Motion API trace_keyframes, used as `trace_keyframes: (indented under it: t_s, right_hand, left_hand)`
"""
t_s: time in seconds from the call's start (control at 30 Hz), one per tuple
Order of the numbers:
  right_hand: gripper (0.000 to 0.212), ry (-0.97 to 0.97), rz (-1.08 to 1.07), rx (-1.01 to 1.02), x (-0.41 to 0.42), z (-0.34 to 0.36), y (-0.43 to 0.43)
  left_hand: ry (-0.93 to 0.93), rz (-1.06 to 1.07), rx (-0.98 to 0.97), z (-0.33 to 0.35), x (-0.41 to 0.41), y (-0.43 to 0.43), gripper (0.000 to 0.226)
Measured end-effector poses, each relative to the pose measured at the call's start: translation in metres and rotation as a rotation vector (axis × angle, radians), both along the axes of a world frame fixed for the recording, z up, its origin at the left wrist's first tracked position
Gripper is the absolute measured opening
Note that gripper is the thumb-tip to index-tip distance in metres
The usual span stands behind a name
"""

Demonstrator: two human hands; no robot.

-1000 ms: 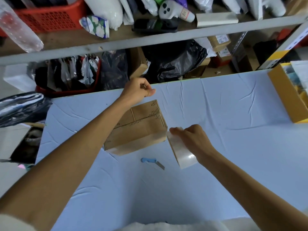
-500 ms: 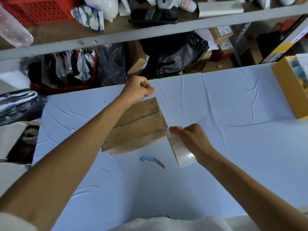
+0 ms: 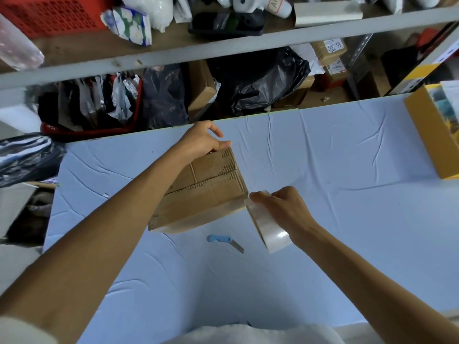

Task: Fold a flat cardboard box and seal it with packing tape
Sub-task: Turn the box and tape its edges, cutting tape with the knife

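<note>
A brown cardboard box (image 3: 208, 192), folded up with its flaps closed, lies on the pale blue table cover (image 3: 323, 157) in the middle. My left hand (image 3: 201, 141) rests on the box's far top corner, thumb along its edge. My right hand (image 3: 280, 207) grips a roll of clear packing tape (image 3: 269, 225) at the box's near right corner. A strip of tape runs from the roll along the box's near side face.
A light blue utility knife (image 3: 224, 240) lies on the table just in front of the box. A yellow box (image 3: 432, 130) stands at the right edge. Behind the table, grey shelves (image 3: 223, 44) hold bags, a red basket (image 3: 53, 13) and small cartons.
My left hand has dropped from just above the box's far corner onto it. The right hand and tape roll have stayed at the near right corner.
</note>
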State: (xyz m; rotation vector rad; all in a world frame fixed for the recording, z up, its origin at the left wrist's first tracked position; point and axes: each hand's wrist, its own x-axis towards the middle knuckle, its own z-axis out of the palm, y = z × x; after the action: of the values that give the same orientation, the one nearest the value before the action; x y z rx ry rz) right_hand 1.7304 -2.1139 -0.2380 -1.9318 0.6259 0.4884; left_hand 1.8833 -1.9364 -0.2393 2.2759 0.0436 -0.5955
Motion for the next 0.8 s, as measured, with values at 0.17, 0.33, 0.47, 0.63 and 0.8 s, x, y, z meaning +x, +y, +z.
trace_keyframes:
  t_s: [0.17, 0.33, 0.47, 0.63, 0.8]
  right_hand:
    - [0.052, -0.015, 0.004, -0.005, 0.000, 0.000, 0.000]
    - [0.046, -0.027, 0.008, 0.006, 0.003, 0.002, 0.001]
    - [0.046, -0.020, 0.020, 0.009, 0.002, 0.003, 0.001]
    - [0.046, -0.010, 0.008, -0.008, 0.006, 0.001, 0.002]
    - [0.046, 0.006, 0.006, -0.026, 0.006, 0.001, 0.002]
  left_hand:
    - [0.044, 0.125, 0.003, -0.001, 0.003, 0.003, 0.043]
    - [-0.235, 0.032, 0.143, -0.003, -0.005, 0.001, 0.020]
    - [-0.316, 0.039, 0.077, 0.000, -0.010, 0.004, 0.021]
    - [-0.224, -0.236, -0.050, 0.018, -0.009, 0.003, 0.016]
    - [-0.226, -0.228, -0.019, 0.010, -0.017, -0.006, 0.020]
